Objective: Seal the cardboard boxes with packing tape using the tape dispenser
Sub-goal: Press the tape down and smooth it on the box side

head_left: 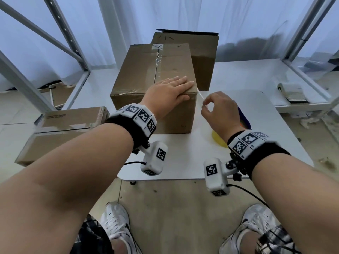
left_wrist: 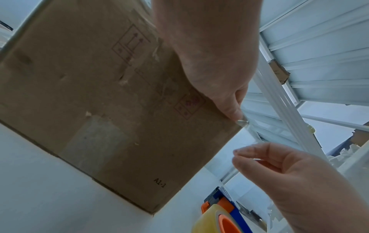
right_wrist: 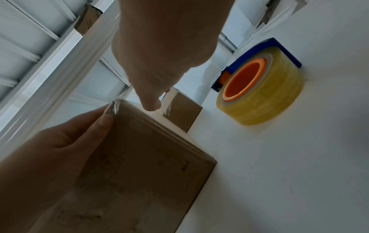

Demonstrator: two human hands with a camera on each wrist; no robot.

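A brown cardboard box point(head_left: 152, 85) stands on the white table point(head_left: 183, 162). My left hand point(head_left: 176, 88) lies flat on its top by the front right corner, fingers straight, and its thumb point(right_wrist: 103, 123) presses on the clear tape at that corner. A loose strip of clear tape point(head_left: 200, 97) runs off the box's right edge to my right hand point(head_left: 204, 104), which pinches its free end between thumb and forefinger just right of the box. The blue tape dispenser point(right_wrist: 259, 94), with an orange core and a yellowish roll, lies on the table under and behind my right hand.
A second, taller box point(head_left: 201, 52) stands right behind the first. Flat taped boxes point(head_left: 69, 121) lie on the floor at left. Metal rack frames stand at left point(head_left: 60, 33) and right point(head_left: 302, 33). A wrapped bundle point(head_left: 291, 92) sits on the low right shelf.
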